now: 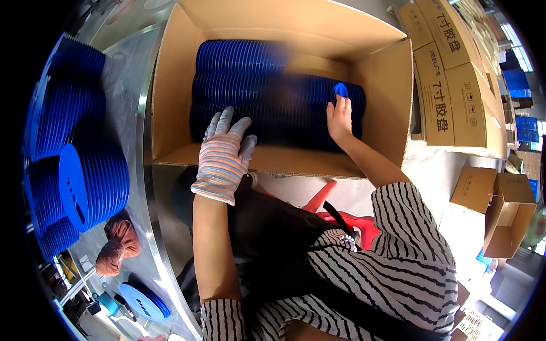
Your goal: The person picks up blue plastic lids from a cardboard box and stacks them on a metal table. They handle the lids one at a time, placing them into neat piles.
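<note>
An open cardboard box (384,108) stands in front of me. Rows of thin blue plastic discs (244,85) on edge lie inside it. My left hand (226,142), in a striped knit glove with grey fingers, reaches over the box's near side at the left. Its fingers are spread over the nearest row of discs. My bare right hand (341,116) lies at the right end of the rows, fingers stretched forward and thumb apart. A bright blue patch shows at its fingertips; I cannot make out whether it is a disc edge. A blur covers the middle of the rows.
On the metal table (133,96) at left stand several stacks of blue discs (102,184) and a reddish-brown cloth bundle (119,247). Closed cartons (455,85) are piled at right, above a smaller open box (509,216). A red stool (367,227) is beneath me.
</note>
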`<state>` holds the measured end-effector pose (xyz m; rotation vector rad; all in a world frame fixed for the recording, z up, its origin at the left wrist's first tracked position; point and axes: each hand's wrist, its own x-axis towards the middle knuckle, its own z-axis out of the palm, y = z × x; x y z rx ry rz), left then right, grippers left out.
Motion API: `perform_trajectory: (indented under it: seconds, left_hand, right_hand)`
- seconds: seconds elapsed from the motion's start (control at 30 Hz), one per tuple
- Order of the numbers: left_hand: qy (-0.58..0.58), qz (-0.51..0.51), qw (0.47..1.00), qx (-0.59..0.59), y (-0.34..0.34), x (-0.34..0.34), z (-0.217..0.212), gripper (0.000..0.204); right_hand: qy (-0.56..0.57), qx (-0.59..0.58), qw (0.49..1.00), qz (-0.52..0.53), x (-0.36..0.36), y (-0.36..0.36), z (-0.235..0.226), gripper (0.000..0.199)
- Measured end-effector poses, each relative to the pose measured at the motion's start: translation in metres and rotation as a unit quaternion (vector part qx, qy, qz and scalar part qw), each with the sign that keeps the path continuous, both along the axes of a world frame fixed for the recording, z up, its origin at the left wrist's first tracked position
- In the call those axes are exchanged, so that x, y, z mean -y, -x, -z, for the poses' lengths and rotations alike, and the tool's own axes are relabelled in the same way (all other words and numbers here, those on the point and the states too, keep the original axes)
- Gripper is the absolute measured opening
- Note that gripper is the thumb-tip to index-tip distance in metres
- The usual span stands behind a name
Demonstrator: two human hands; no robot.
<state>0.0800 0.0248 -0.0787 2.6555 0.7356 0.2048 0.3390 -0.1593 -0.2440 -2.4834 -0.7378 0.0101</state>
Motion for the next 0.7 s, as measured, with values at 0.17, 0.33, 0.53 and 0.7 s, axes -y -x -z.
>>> perform_trajectory:
  seconds: [0.17,0.33,0.53,0.7]
  left_hand:
    - [0.016,0.010,1.000,0.010,-0.006,0.000,0.003,0.036]
    - [0.016,-0.030,0.999,-0.007,0.013,0.001,-0.009,0.036]
    - [0.019,-0.035,0.999,-0.031,0.009,0.003,-0.011,0.036]
    - [0.026,-0.029,0.998,-0.041,0.003,0.004,-0.006,0.036]
  right_hand:
    - [-0.011,0.046,0.999,0.006,0.004,-0.007,0.011,0.041]
    - [-0.066,-0.009,0.998,0.015,-0.008,-0.017,-0.004,0.038]
    - [-0.129,-0.076,0.989,0.004,0.036,-0.081,-0.001,0.040]
    - [-0.162,-0.152,0.974,0.042,0.047,-0.107,-0.003,0.045]
